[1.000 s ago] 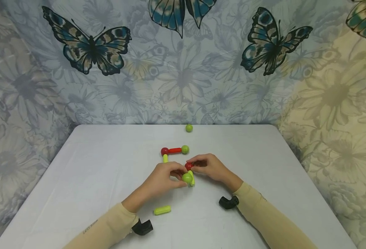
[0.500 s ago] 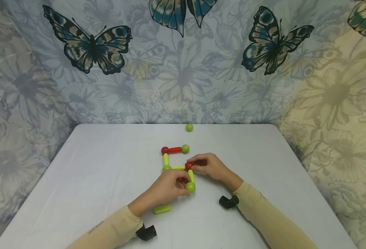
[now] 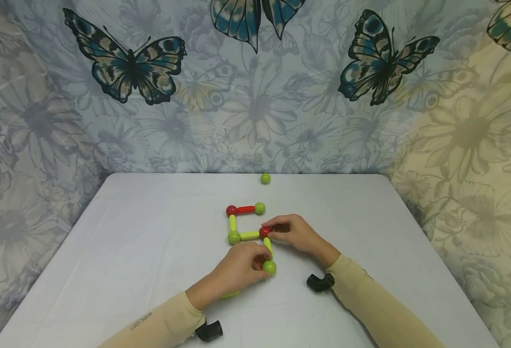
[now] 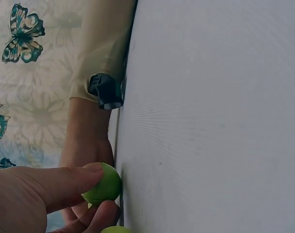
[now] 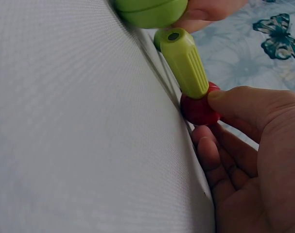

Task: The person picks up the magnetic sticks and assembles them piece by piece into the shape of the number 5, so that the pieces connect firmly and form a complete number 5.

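Observation:
My left hand (image 3: 243, 263) pinches a green ball (image 3: 269, 268) between thumb and fingers, low over the table. With thumb and fingertips, my right hand (image 3: 296, 235) holds a red ball (image 3: 264, 233). From that red ball a yellow-green magnetic rod (image 5: 186, 63) points toward the green ball; its dark-tipped free end shows a gap to the ball in the right wrist view. Another yellow-green rod (image 3: 249, 235) runs left from the red ball to a second green ball (image 3: 234, 237). Beyond it, a further rod (image 3: 233, 223) leads to a red ball (image 3: 231, 210).
A red rod (image 3: 245, 210) joins the far red ball to a green ball (image 3: 260, 208). One loose green ball (image 3: 265, 178) sits by the back edge of the white table (image 3: 151, 232). My left forearm partly covers a loose yellow-green rod (image 3: 231, 295).
My left hand has moved nearer and slightly right with the green ball, uncovering the left green ball and the rod between it and the red ball. The right hand stays in place.

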The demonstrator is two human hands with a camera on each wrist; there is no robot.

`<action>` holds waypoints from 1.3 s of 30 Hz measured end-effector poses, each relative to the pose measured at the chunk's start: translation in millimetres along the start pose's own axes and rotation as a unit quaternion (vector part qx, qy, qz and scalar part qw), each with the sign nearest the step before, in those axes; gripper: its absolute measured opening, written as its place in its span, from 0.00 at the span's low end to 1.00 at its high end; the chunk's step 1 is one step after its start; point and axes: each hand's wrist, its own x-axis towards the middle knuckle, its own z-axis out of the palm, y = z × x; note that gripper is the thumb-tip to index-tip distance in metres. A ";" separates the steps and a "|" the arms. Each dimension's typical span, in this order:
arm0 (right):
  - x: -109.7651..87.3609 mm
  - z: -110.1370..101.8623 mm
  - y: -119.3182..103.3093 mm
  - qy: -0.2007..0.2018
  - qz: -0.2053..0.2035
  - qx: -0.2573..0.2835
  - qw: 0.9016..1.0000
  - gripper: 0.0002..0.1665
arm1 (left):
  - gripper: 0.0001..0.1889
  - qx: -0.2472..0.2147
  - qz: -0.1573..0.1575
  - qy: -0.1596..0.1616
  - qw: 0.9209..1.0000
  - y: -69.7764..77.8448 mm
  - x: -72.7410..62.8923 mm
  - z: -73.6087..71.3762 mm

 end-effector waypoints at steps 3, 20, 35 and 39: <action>-0.6 -0.3 -0.7 0.000 0.001 0.000 1.000 0.16 | 0.14 0.016 0.014 0.011 1.000 -0.4 0.2 1.9; 0.3 -1.1 -1.8 -0.002 0.005 0.003 1.000 0.15 | 0.13 0.022 0.007 0.012 1.000 3.0 0.5 -1.7; 1.8 -0.2 -1.2 -0.001 0.001 -0.006 1.000 0.15 | 0.17 0.057 -0.023 0.028 0.998 -7.0 6.6 -45.6; 0.7 -0.2 -1.7 0.002 0.013 -0.012 1.000 0.15 | 0.15 0.096 -0.094 0.040 0.990 -22.5 8.6 -77.1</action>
